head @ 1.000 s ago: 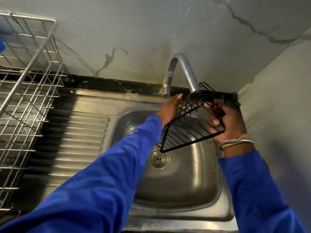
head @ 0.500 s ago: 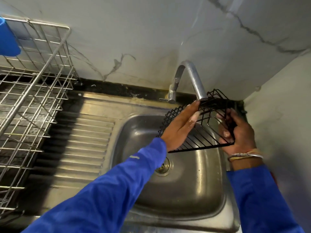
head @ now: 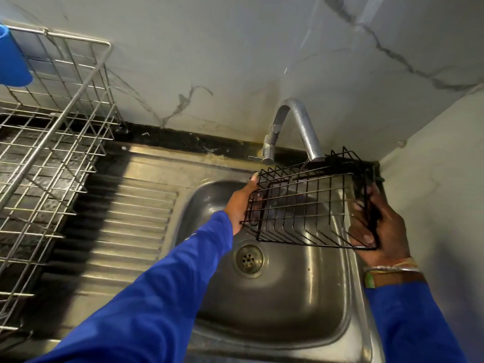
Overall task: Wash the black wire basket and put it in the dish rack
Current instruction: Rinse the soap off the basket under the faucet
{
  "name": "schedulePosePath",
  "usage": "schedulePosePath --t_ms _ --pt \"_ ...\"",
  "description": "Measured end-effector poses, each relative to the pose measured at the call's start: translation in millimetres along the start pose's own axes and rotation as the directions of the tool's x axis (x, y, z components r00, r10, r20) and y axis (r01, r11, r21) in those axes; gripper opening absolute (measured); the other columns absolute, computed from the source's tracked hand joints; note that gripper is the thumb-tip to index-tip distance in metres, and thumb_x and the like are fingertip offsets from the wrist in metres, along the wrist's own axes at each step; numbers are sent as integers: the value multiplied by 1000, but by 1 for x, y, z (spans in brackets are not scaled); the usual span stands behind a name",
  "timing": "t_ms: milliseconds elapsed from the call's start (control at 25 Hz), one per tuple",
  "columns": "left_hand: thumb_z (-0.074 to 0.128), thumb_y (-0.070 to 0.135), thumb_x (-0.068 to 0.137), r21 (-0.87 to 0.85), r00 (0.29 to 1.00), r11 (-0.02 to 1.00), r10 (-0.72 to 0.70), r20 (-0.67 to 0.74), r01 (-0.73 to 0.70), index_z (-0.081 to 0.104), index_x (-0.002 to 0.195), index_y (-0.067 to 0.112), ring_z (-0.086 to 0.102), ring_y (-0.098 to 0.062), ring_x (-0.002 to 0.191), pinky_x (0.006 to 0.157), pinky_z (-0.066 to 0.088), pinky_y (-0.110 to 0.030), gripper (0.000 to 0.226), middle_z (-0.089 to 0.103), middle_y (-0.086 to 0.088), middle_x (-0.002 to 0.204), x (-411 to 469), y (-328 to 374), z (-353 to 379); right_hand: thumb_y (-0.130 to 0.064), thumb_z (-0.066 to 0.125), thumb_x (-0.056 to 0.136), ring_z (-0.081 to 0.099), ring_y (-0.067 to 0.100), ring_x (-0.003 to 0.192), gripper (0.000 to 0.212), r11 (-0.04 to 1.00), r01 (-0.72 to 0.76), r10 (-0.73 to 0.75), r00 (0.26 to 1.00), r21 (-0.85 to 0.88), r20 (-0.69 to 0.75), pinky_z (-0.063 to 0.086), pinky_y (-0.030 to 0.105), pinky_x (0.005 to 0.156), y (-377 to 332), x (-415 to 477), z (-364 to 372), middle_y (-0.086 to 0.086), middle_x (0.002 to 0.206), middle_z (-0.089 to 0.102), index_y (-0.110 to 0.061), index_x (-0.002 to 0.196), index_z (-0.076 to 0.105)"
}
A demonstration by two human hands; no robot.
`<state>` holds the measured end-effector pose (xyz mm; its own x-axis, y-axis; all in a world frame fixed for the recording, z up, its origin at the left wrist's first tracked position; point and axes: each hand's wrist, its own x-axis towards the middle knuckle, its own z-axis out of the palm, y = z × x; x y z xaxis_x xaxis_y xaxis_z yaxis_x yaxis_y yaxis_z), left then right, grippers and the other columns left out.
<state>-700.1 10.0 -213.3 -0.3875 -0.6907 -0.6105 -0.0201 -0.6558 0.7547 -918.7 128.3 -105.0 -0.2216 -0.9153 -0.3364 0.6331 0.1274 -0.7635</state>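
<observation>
The basket (head: 309,205) is made of thin black wire, rectangular, with a close grid on its walls and parallel bars along its bottom; it is seen tilted, its open side turned toward the wall, and no dirt or soap can be made out on it. It is held in the air above the basin of a steel sink (head: 275,305), just under the spout of a curved metal tap (head: 301,127); whether water is running cannot be told. A round drain (head: 248,259) is set in the basin below the basket's near edge, and a ribbed draining board (head: 125,218) lies to the left. On that side a dish rack (head: 52,142) of silver wire is stood, well apart from the basket, with a blue cup (head: 11,58) at its top corner. Pale walls veined with grey cracks are met in the corner behind the tap.

The basket's left end is gripped by the left hand (head: 239,205), fingers curled around the wires. Its right end is clasped by the right hand (head: 379,231), a bangle (head: 392,268) worn at the wrist above a blue sleeve (head: 408,323)
</observation>
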Motion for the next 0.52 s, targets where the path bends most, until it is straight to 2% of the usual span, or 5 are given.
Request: schedulePosePath --t_ms 160,280,360,400,520 --pt "58 91 69 -101 997 995 -20 71 27 69 125 18 69 -30 92 85 56 -42 93 73 -12 112 -11 -13 -25 -38 27 102 35 4 31 50 986 -71 62 996 -149 -65 25 10 31 20 -4 -10 -6 51 51 -26 75 67" --pt "70 89 57 -68 987 986 150 -66 -154 64 127 21 65 -29 104 103 48 -46 98 66 -13 119 -22 -18 -31 -51 49 88 54 15 56 38 866 -169 35 959 -470 -281 39 24 51 33 9 -8 3 72 66 -19 101 66" --pt "74 76 57 8 941 950 310 -136 -312 59 124 27 62 -17 110 107 45 -42 84 64 0 120 -36 -19 -32 -68 68 57 60 21 76 73 866 -191 28 941 -462 -337 43 32 66 36 16 -5 6 91 69 -17 109 65" --pt "75 70 54 31 918 929 370 -143 -370 55 125 29 59 -10 112 104 45 -35 84 61 4 121 -42 -20 -32 -68 69 54 63 23 88 74 893 -182 31 937 -412 -347 45 36 76 35 17 -3 6 101 70 -18 108 67" --pt "84 66 45 103 847 858 513 -138 -503 44 130 38 56 5 115 96 46 -16 98 53 13 127 -57 -18 -33 -52 50 83 60 25 101 40 946 -251 169 921 -205 -351 40 46 93 26 26 -4 6 118 67 -24 98 73"
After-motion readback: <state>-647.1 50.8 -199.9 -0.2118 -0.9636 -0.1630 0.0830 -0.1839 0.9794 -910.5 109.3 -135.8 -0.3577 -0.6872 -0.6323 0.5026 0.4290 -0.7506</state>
